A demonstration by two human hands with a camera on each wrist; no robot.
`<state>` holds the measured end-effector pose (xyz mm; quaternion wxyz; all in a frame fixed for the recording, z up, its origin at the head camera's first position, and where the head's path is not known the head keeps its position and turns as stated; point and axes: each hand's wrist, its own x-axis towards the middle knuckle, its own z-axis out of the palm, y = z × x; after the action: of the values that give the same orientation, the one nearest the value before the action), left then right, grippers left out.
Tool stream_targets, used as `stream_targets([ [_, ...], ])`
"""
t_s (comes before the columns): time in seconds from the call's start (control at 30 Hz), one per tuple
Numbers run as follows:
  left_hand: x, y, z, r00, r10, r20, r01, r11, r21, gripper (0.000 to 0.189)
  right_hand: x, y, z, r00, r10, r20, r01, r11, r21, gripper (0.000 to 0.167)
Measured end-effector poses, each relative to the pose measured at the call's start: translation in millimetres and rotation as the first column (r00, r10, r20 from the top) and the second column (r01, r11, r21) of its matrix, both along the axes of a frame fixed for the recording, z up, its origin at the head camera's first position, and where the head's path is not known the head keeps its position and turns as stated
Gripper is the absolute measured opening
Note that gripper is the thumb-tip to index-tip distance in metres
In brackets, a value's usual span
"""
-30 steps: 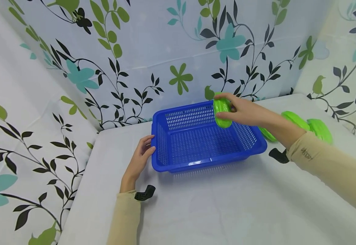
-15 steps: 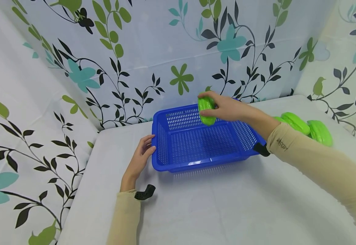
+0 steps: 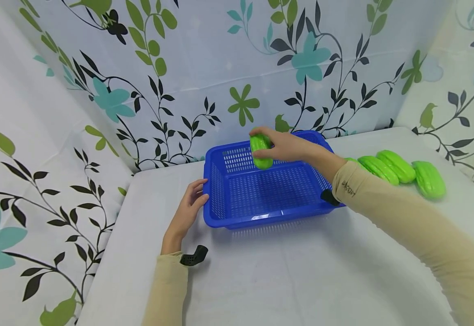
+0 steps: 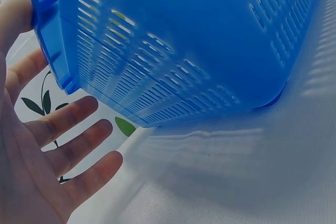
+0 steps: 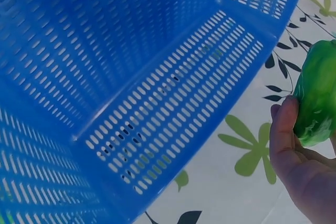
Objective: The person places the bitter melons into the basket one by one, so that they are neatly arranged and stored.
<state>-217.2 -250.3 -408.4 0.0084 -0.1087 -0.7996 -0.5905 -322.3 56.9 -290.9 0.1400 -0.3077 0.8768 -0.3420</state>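
A blue perforated plastic basket (image 3: pixel 269 217) sits on the white-covered table. My right hand (image 3: pixel 279 146) grips a glossy, bright green oblong object (image 3: pixel 260 151) with lengthwise ridges, holding it upright above the back part of the basket. In the right wrist view, the green object (image 5: pixel 317 93) shows shiny and wrinkled between thumb and fingers; its right side is cut off by the frame. My left hand (image 3: pixel 186 209) touches the basket's left rim. From the left wrist, thumb and forefinger meet the rim (image 4: pixel 50 40) while the other fingers extend loosely below it.
Several similar green oblong objects (image 3: pixel 396 166) lie to the right of the basket, partly behind my right sleeve (image 3: pixel 384 203). Close behind the basket hangs a white cloth (image 3: pixel 204 59) with a leaf and flower print, and more of it hangs at both sides.
My right hand has moved left across the basket with the green object, from its right part towards its middle. My left hand has stayed at the rim.
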Motion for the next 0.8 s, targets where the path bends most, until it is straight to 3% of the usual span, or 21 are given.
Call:
stream_targets([
  [0.37,-0.5,-0.1,-1.5,1.0,-0.001,0.011,0.001,1.0,0.018,0.049,-2.9,-28.8,-9.9,0.998,0.04,-0.041,-0.033,0.989,0.147,0.063],
  [0.8,-0.2,-1.9,0.0,1.0,-0.004,-0.001,0.004,1.0,0.017,0.048,-12.7,-52.6,-15.8,0.996,0.073,-0.046,-0.062,0.976,0.206,0.062],
])
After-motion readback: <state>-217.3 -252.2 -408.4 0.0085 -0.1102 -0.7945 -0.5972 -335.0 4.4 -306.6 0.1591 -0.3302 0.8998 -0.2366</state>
